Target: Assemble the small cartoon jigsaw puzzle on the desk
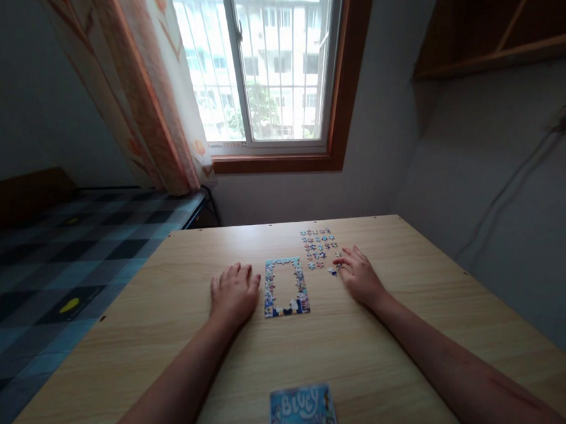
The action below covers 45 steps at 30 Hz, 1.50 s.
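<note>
My left hand (235,295) lies flat on the table, palm down with fingers apart, holding nothing. Just to its right is a jigsaw puzzle (269,288) whose border is joined into an upright rectangle, with a few inner pieces attached near the bottom and bare wood in the middle. My right hand (361,276) rests right of the puzzle with its fingers spread. Its fingertips are at a small puzzle piece (339,265), partly hidden by them; I see no grip on it. Another dark blue and white piece (332,272) lies beside them. Several loose puzzle pieces (318,238) lie in rough rows beyond.
A blue box lettered "BLUEY" (303,410) sits at the table's near edge. The wooden table (173,293) reaches toward a window (280,66) with a curtain (148,92). A bed with checked cover (100,259) stands at left; a cable (504,188) hangs on the right wall.
</note>
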Tool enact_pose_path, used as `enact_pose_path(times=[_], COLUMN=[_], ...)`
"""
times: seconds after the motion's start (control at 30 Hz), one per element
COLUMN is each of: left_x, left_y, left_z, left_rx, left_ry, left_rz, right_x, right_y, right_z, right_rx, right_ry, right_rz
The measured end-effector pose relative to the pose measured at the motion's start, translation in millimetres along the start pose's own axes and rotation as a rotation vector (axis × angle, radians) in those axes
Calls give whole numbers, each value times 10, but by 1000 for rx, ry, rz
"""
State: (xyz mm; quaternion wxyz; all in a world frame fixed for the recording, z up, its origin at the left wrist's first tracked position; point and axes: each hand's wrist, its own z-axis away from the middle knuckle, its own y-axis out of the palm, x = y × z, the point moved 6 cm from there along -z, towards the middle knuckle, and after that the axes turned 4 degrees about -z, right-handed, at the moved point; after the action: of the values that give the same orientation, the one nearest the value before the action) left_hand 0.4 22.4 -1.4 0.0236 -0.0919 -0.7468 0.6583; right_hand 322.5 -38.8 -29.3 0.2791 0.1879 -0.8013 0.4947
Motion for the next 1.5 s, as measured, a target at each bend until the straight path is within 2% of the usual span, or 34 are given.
enact_pose_path(times=[0.47, 0.7, 1.07, 1.27, 1.5], left_x=[-29, -48, -41, -36, -12], left_y=[5, -22, -25, -26, -7], left_z=[-9, -1, -7, -8, -16], left_rx=[-3, -34, -28, -37, -5], left_ry=[19, 30, 37, 36, 25], left_rz=[5, 28, -20, -30, -37], right_x=[166, 186, 270, 285, 268], right_y=[-28, -41, -52, -57, -18], right_z=[54, 55, 56, 57, 78], right_rx=[68, 90, 106, 77, 78], right_ry=[-48, -102, -94, -117, -142], right_rz=[152, 122, 149, 136, 138])
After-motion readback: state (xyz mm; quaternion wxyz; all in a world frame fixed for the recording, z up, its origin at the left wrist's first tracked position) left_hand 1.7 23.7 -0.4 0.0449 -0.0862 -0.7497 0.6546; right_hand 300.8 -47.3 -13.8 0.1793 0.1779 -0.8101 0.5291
